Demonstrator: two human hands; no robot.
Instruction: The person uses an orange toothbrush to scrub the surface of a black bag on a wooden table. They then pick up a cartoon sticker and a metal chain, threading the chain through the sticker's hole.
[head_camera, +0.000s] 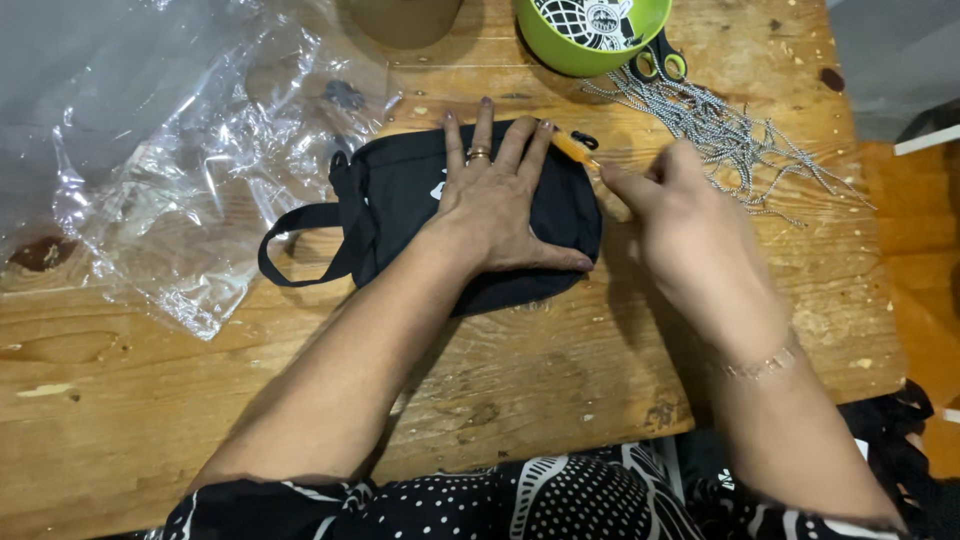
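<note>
Only one view here, the head camera looking straight down at a wooden table (560, 400).

The left hand (495, 205) lies flat on a small black pouch (400, 190) in the middle of the table, fingers spread apart and pressing down, thumb stretched along the near right edge. It isn't gripping anything, just pinning the bag. There's a ring on one finger. The pouch's strap loop (300, 245) sticks out to the left.

The right hand (690, 215) sits just right of the pouch with its fingers drawn together around a thin orange tool (575, 148), whose tip touches the pouch's far right corner beside a small black pull tab (585, 138). I can't tell exactly what the tool is, since the hand covers most of it.

Far right there's a loose pile of black-and-white speckled cords (720, 125), with scissors (662, 62) lying partly under a green bowl (592, 30) at the far edge. Crumpled clear plastic wrap (180, 170) covers the left side.

What could go wrong, as I see it: the tool's point is very close to the left hand's fingertips, so a slip off the fabric could poke them. If the flat hand eases up, the pouch could slide on the smooth wood. And the cord pile sits right behind the right hand's knuckles, so a sweep backwards could drag strands around.
</note>
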